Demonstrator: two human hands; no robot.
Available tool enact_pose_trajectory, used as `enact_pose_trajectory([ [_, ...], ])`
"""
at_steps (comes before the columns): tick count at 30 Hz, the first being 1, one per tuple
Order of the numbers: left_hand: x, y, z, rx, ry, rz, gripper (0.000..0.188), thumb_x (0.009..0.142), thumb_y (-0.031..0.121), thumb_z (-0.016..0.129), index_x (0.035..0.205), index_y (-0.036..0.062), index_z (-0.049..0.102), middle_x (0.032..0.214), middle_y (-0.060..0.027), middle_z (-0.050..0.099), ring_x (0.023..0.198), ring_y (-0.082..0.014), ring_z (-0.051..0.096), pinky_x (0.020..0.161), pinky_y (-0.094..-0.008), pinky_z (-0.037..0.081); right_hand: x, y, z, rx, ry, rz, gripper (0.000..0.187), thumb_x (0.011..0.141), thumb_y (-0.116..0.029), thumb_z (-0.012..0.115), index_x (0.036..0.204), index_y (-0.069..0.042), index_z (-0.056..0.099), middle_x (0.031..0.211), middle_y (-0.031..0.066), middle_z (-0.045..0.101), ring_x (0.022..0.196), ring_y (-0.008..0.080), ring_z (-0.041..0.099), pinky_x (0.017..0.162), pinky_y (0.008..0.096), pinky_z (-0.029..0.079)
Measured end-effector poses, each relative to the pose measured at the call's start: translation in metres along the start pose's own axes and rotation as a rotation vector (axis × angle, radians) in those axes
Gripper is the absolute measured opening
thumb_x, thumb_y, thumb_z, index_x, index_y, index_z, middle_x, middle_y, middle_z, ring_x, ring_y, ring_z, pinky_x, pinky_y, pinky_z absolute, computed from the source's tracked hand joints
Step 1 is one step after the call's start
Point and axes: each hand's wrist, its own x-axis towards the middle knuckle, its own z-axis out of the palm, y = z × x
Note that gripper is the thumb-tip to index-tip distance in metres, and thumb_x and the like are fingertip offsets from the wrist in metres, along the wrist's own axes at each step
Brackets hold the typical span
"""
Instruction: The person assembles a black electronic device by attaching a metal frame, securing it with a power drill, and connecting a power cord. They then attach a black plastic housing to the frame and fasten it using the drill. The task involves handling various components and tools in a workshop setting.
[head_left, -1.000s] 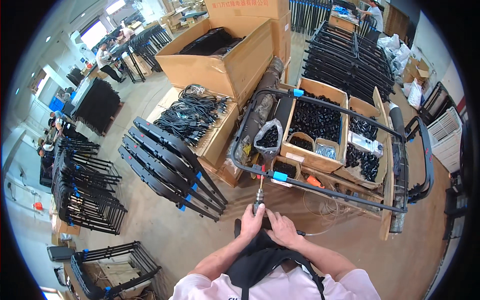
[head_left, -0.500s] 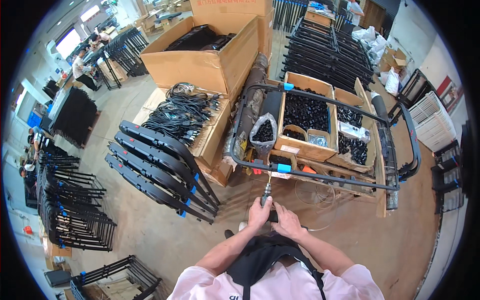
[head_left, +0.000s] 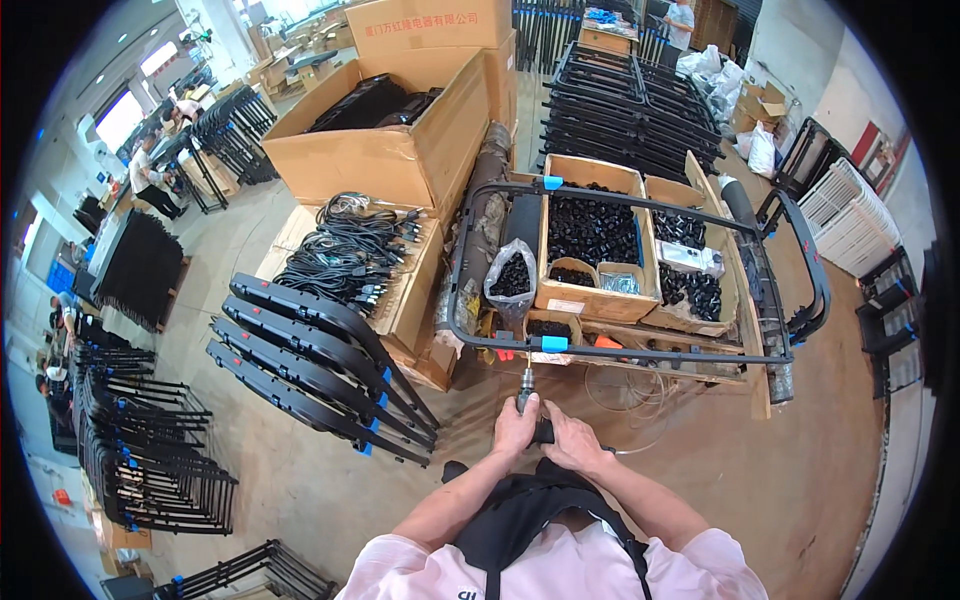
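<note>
My left hand is wrapped round a drill with a metal chuck and a long thin bit. My right hand closes on the drill's dark handle from the right. Pointing away from me, the bit meets the near bar of a black tubular frame, just left of a blue wrap on that bar. Whether the bit has entered the bar is too small to tell. The frame lies across wooden boxes of small black parts and rolls wrapped in plastic.
Left of me stand several curved black frames with blue wraps. Behind them, coiled black cables lie on a carton, beside a large open cardboard box. A thin clear hose trails to the right. Stacked frames stand farther back.
The whole view has shifted slightly, so the workbench things sit a little farther left. Both hands keep hold of the drill, its bit still at the near bar.
</note>
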Motion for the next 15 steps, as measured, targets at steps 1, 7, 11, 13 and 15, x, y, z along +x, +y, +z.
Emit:
enact_pose_trajectory([
  [1, -0.001, 0.003, 0.000, 0.000, -0.009, -0.003, 0.061, 0.104, 0.061, 0.063, 0.102, -0.0006, 0.064, 0.089, -0.0166, 0.070, 0.085, -0.0287, 0.069, 0.078, -0.0448, 0.054, -0.001, 0.000, -0.002, 0.008, -0.010, 0.007, 0.095, 0.080, -0.021, 0.083, 0.157, 0.005, 0.035, 0.128, 0.0304, 0.070, 0.110, 0.0484, 0.071, 0.098, 0.0539, 0.056],
  [7, -0.002, 0.017, -0.002, 0.031, 0.004, 0.045, 0.060, 0.104, 0.060, 0.063, 0.102, -0.0004, 0.062, 0.090, -0.0192, 0.071, 0.087, -0.0320, 0.071, 0.079, -0.0461, 0.054, 0.002, 0.008, -0.001, -0.014, -0.006, 0.008, 0.105, 0.079, -0.025, 0.083, 0.163, 0.007, 0.027, 0.129, 0.0325, 0.069, 0.106, 0.0494, 0.072, 0.095, 0.0544, 0.057],
  [11, 0.002, 0.017, -0.001, 0.044, 0.014, 0.045, 0.062, 0.104, 0.061, 0.062, 0.102, -0.0009, 0.061, 0.092, -0.0216, 0.071, 0.088, -0.0357, 0.071, 0.081, -0.0484, 0.054, 0.007, 0.009, -0.004, -0.014, -0.033, 0.020, 0.105, 0.080, -0.027, 0.083, 0.162, 0.008, 0.028, 0.128, 0.0335, 0.069, 0.105, 0.0491, 0.072, 0.094, 0.0543, 0.058],
  [13, 0.002, 0.020, -0.001, 0.068, 0.016, 0.033, 0.063, 0.104, 0.061, 0.062, 0.103, -0.0011, 0.061, 0.093, -0.0227, 0.071, 0.090, -0.0373, 0.071, 0.082, -0.0494, 0.054, 0.007, 0.009, -0.004, -0.007, -0.013, 0.025, 0.099, 0.081, -0.027, 0.082, 0.160, 0.006, 0.033, 0.126, 0.0329, 0.070, 0.105, 0.0489, 0.072, 0.095, 0.0547, 0.057],
  [15, 0.004, 0.025, 0.000, 0.082, 0.019, 0.021, 0.063, 0.103, 0.062, 0.061, 0.104, -0.0012, 0.062, 0.095, -0.0235, 0.072, 0.091, -0.0381, 0.071, 0.082, -0.0497, 0.054, 0.009, 0.009, -0.004, -0.039, -0.015, 0.005, 0.085, 0.082, -0.024, 0.081, 0.153, 0.003, 0.043, 0.129, 0.0304, 0.067, 0.108, 0.0488, 0.071, 0.096, 0.0556, 0.057],
])
